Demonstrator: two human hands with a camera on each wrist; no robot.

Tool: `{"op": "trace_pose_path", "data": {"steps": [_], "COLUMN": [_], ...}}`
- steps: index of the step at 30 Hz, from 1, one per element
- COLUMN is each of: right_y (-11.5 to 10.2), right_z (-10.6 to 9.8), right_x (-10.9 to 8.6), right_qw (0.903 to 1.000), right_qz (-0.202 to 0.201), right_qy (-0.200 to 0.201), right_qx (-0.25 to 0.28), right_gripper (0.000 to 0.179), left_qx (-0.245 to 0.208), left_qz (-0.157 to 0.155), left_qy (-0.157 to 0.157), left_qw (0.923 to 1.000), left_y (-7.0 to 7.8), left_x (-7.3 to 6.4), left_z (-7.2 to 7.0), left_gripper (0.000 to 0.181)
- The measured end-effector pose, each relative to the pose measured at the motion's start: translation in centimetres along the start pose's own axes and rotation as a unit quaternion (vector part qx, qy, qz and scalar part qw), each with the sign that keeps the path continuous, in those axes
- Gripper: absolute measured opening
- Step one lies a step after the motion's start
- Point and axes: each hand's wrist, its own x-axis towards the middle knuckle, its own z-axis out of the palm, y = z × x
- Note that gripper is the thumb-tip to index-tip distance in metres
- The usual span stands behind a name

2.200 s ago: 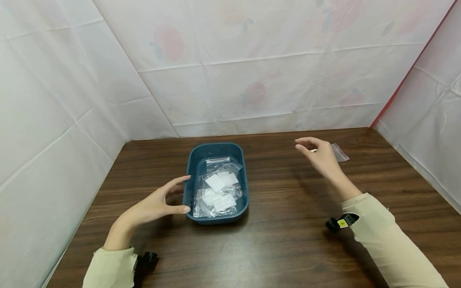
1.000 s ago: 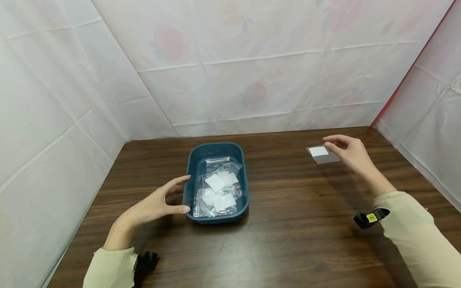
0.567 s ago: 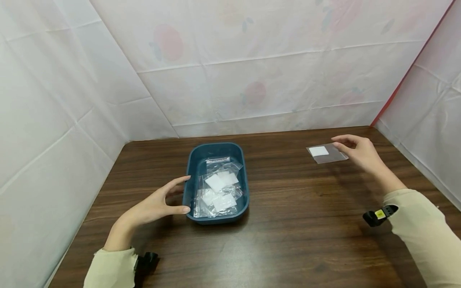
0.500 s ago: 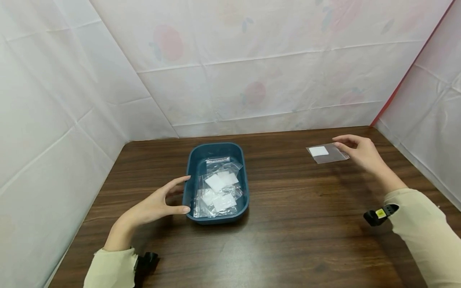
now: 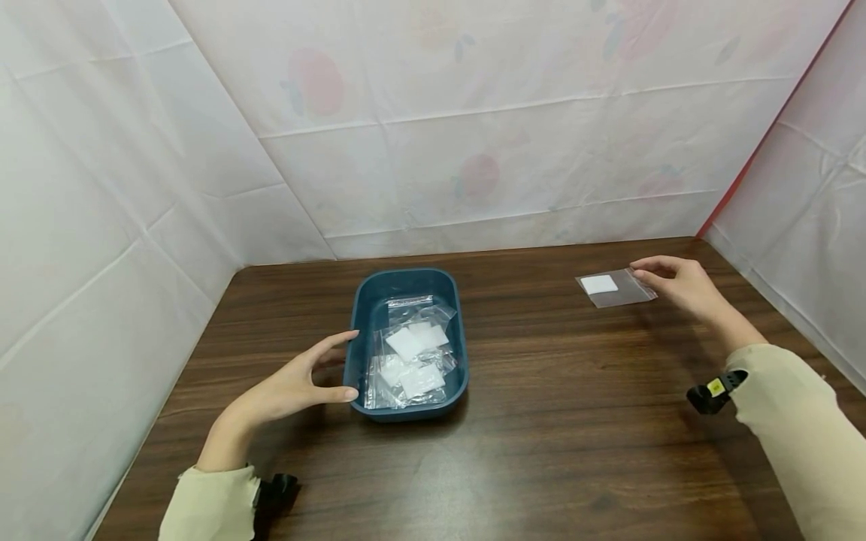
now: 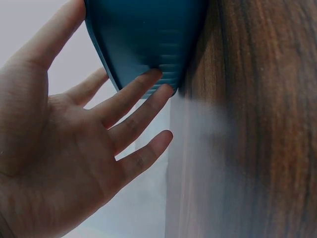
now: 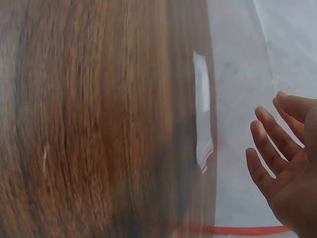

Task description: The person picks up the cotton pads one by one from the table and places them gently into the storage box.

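Observation:
My left hand [image 5: 287, 383] rests spread against the left side of a dark blue plastic bin [image 5: 462, 330]. Its thumb and index fingertip touch the rim, and in the left wrist view straight fingers [image 6: 141, 119] lie along or near the bin's ribbed wall [image 6: 143, 29]. Inside the bin lie several clear zip bags [image 5: 409, 300] with white squares [image 5: 422, 381]. At the far right a single clear zip bag [image 5: 625, 289] lies flat on the table, a white square [image 5: 598, 284] in its left end. Beside its zip end hovers my right hand [image 5: 683, 285], fingers loosely bent, holding nothing.
The dark wood-grain table [image 5: 541, 421] carries the bin left of its middle. A pale printed sheet [image 5: 419, 135] hangs behind it, with more sheeting at both sides. A red edge strip [image 5: 744, 165] runs down the right back corner.
My right hand has moved right across the zip bag and off its zip end, which now shows whole on the table. The left hand and the bin stay where they were.

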Motion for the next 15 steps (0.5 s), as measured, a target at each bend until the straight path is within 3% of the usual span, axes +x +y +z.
{"op": "trace_pose_path", "data": {"steps": [15], "right_y": [2.5], "right_z": [0.4], "right_x": [1.4], "right_qw": [0.9988], "right_qz": [0.034], "right_qy": [-0.032], "right_qx": [0.011], "right_gripper": [0.051], "left_qx": [-0.002], "left_qz": [-0.007], "left_qy": [0.003], "left_qw": [1.0000], "left_y": [0.0], "left_x": [-0.3], "left_z": [-0.1], "left_gripper": [0.085]}}
